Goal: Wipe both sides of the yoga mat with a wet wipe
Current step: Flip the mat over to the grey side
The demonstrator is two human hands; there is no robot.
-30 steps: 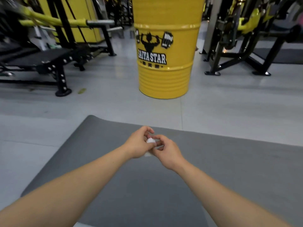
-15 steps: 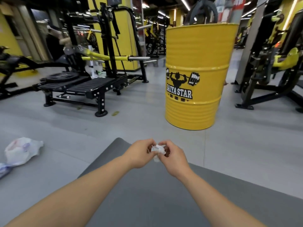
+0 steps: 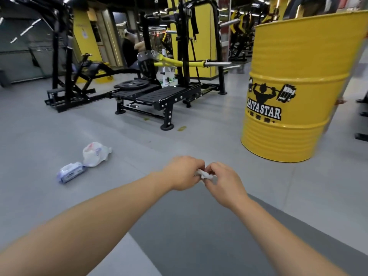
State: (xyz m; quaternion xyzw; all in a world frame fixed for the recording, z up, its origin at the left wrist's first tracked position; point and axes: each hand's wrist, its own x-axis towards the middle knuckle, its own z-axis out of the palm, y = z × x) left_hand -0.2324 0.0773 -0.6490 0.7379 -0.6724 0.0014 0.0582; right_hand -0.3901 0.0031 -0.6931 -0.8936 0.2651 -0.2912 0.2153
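A grey yoga mat (image 3: pixel 191 232) lies flat on the floor below my arms. Both hands are held together above its far corner. My left hand (image 3: pixel 182 173) and my right hand (image 3: pixel 224 182) pinch a small crumpled white wet wipe (image 3: pixel 203 174) between their fingertips. Most of the wipe is hidden by the fingers. A pack of wet wipes (image 3: pixel 70 172) lies on the floor to the left, apart from the mat.
A white plastic bag (image 3: pixel 95 154) sits beside the wipe pack. A tall yellow drum (image 3: pixel 298 92) stands at the right. A black weight machine (image 3: pixel 159 92) with a yellow bar fills the middle background, with a person seated behind it. The floor is grey.
My view has swung left and upward, bringing the wipe pack and bag into view. The hands stay together on the wipe and now sit over the mat's far corner.
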